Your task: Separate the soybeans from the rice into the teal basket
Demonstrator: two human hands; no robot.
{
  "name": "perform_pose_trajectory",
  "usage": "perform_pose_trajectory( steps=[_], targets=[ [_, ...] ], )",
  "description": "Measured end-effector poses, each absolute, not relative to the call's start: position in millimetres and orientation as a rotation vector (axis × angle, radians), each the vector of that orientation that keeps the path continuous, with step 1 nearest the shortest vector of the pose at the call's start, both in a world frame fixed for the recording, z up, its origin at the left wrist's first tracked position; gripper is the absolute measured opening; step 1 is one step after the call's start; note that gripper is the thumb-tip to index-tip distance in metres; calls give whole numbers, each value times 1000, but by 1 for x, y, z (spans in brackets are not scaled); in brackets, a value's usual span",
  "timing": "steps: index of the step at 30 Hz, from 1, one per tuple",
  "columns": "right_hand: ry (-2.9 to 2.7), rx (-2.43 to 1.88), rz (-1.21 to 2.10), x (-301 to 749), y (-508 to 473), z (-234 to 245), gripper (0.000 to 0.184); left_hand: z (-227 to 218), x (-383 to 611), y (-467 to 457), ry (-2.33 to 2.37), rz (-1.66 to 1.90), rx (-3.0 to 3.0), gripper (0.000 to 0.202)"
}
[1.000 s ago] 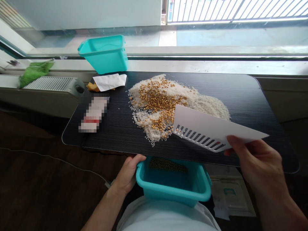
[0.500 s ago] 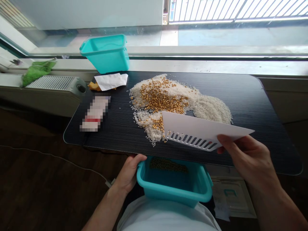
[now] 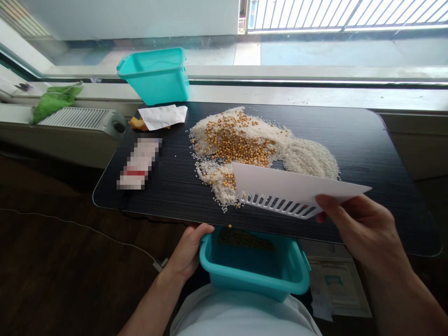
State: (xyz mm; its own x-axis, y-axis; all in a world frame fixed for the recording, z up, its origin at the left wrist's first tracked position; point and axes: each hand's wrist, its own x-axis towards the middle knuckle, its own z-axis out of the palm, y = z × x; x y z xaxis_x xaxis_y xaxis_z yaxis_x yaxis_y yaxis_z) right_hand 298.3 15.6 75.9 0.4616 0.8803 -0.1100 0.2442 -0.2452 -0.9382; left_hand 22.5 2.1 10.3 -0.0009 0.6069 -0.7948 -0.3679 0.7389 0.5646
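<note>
My right hand (image 3: 367, 224) pinches the right end of a white plastic sheet (image 3: 290, 182) with a row of slots along its lower edge. The sheet stands tilted on the dark table, its left end against a small heap of rice (image 3: 224, 193) mixed with yellow beans. Behind it spreads a larger pile of rice (image 3: 310, 158) with many yellow beans (image 3: 241, 147) on top. Below the table's front edge, my left hand (image 3: 191, 247) grips the left rim of a teal bin (image 3: 252, 275), which holds some beans (image 3: 245, 239). One loose bean (image 3: 230, 226) is at the table edge above the bin.
Another teal bin (image 3: 161, 84) stands at the back left by the window. White paper (image 3: 163, 116) over something yellow and a blurred-out flat object (image 3: 140, 163) lie on the table's left side. A radiator (image 3: 77, 119) with a green cloth (image 3: 58, 100) is farther left.
The sheet's left end has shifted slightly left against the small heap. A single bean has come away to the table's front edge. My left hand and the bin keep their place.
</note>
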Motion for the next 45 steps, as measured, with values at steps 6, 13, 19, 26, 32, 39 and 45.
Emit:
perform_pose_trajectory(
  steps=[6,13,19,26,32,39,45],
  targets=[
    [-994,-1751,847,295,16,75,37,11,23,3,1383,782,216,23],
    [-951,-1748,895,292,13,79,35,11,22,3,1358,774,220,21],
    [-968,-1725,936,291,13,76,32,9,19,2,1324,772,240,20],
    [-965,-1666,1059,288,8,75,33,18,24,4,1323,776,255,36],
    [-995,-1620,1051,287,12,76,36,23,27,5,1317,786,293,55],
    [-1221,-1515,1195,281,29,73,56,20,28,4,1298,808,276,53],
    [-1093,-1660,1046,316,21,71,51,18,26,4,1303,816,285,35]
  ],
)
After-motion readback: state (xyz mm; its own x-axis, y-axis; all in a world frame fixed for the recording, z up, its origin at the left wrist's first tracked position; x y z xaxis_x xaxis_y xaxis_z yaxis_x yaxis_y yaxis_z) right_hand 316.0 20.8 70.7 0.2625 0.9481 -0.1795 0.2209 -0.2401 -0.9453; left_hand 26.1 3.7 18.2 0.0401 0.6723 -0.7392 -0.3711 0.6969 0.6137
